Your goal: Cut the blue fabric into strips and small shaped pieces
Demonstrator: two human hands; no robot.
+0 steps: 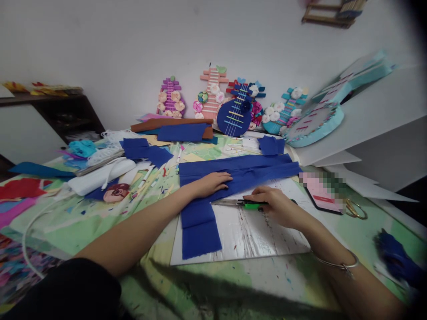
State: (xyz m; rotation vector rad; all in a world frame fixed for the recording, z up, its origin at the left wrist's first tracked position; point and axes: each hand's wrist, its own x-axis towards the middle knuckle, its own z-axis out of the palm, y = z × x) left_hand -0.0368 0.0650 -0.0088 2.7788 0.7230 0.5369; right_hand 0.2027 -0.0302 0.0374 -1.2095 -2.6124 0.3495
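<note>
My left hand (pixel 213 184) lies flat with fingers stretched out on a long blue piece of fabric (pixel 253 171). Closed around a pair of scissors (pixel 255 205) with green and black handles is my right hand (pixel 275 204). Their pointed blades face left, and the tip is at the edge of a blue strip (pixel 200 231) that hangs down toward me from the longer piece. My fingers hide much of the scissor handles. Fabric and scissors are over a white board (pixel 263 242) marked with dark streaks.
Several decorated lute-shaped crafts, one a blue lute (pixel 234 116), lean against the wall. To the right are a phone (pixel 323 195), a gold scissor handle (pixel 356 209) and a dark blue bundle (pixel 396 258). A white power strip (pixel 103 175) and a round brown item (pixel 116 192) lie left.
</note>
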